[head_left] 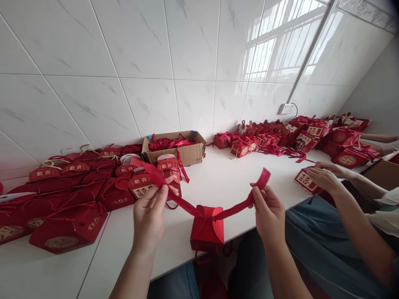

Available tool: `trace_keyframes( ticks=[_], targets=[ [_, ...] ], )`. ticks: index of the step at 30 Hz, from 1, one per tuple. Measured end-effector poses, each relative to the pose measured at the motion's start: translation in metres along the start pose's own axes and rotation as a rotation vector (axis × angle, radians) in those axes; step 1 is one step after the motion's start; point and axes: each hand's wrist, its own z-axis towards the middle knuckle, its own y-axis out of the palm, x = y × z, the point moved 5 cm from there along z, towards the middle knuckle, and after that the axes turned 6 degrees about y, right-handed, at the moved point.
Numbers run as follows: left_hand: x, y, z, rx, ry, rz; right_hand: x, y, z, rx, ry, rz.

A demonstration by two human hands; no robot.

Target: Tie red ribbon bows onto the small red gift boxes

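A small red gift box (207, 229) sits at the near edge of the white counter (218, 182), its rounded flaps closed on top. A red ribbon (183, 203) runs through the flaps and out to both sides. My left hand (149, 218) pinches the left end, pulled up and to the left. My right hand (268, 214) pinches the right end (258, 185), pulled up and to the right. Both hands are raised a little above the counter, one on each side of the box.
Several flat red boxes (71, 195) lie piled on the left. A cardboard box (187, 151) of red ribbons stands at the back. More tied red boxes (299, 135) crowd the back right. Another person's hands (326, 176) work on a red box (306, 182) at the right.
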Motion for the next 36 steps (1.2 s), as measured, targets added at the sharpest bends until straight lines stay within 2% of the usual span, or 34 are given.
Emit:
trace_keyframes(
  ticks=[6,11,18,23,32,36],
  targets=[
    [0.014,0.048,0.005,-0.236,0.054,0.052,-0.034,0.045,0.003,-0.284,-0.172,-0.152],
    [0.02,0.068,0.003,-0.245,0.079,-0.004,-0.045,0.065,0.002,-0.373,-0.207,-0.153],
    [0.018,0.07,0.0,-0.26,0.044,0.014,-0.047,0.067,0.003,-0.356,-0.186,-0.153],
    [0.012,0.067,-0.001,-0.216,0.007,0.011,-0.051,0.067,0.005,-0.345,-0.185,-0.144],
    [0.022,0.069,-0.001,-0.269,0.098,-0.008,-0.054,0.069,0.004,-0.337,-0.166,-0.073],
    [0.025,0.07,0.001,-0.319,0.142,0.04,-0.054,0.078,0.005,-0.446,-0.065,-0.022]
  ],
)
